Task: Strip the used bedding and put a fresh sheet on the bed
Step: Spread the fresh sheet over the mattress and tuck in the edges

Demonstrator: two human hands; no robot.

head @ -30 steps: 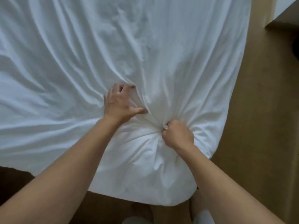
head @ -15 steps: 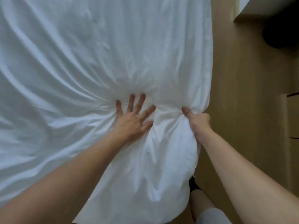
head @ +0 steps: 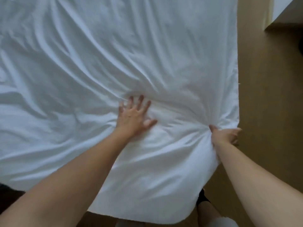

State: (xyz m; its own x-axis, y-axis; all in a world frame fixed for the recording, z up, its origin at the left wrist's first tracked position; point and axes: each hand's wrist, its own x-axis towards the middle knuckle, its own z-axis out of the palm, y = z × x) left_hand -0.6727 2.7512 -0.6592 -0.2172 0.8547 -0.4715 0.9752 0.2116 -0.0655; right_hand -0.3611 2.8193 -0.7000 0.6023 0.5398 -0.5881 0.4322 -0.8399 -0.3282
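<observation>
The white sheet covers the bed, creased, spreading away from both hands. The left hand presses flat on it, fingers spread; the right hand grips gathered fabric at the bed's edge beside the wooden floor.

My arms, my leg
My forearms are bare; beside the sheet corner, black footwear, pale shorts.

Soft, even daylight; white wrinkled cotton sheet tinged bluish, gentle fold shadows. Slight motion blur, wide-angle edge stretch.
</observation>
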